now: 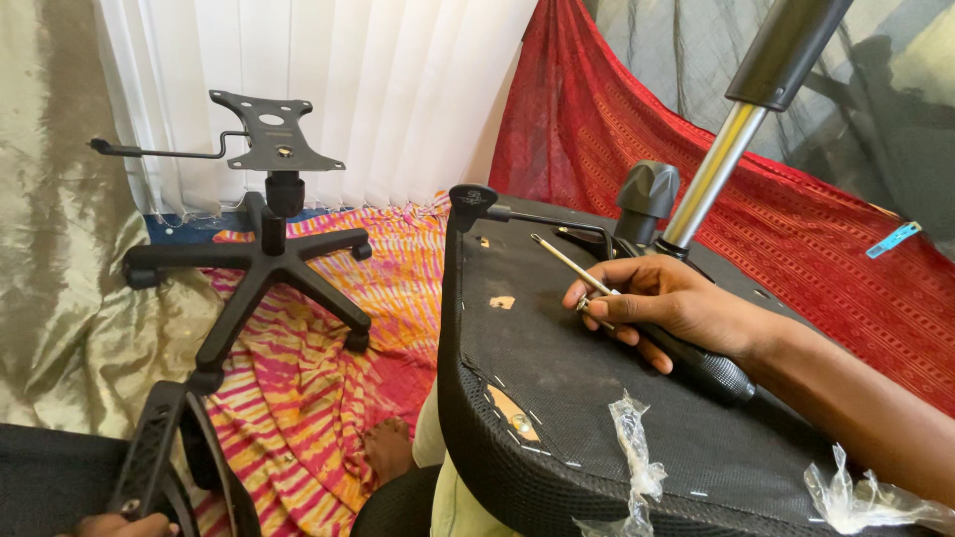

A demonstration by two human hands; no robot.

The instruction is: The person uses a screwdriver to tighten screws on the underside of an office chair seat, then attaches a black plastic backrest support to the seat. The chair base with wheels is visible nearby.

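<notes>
My right hand (668,303) rests on the upturned underside of the chair seat (557,378), fingers pinched around a small bolt (584,305) and closed on a screwdriver (597,288), whose black handle (708,370) lies under my palm and whose thin metal shaft points toward the seat's far edge. My left hand (119,524) sits at the bottom left corner, touching a black armrest (164,447); I cannot tell its grip. The five-star chair base (264,254) stands on the striped cloth (328,388) on the floor, well apart. Torn plastic wrappers (637,462) lie at the seat's near edge.
</notes>
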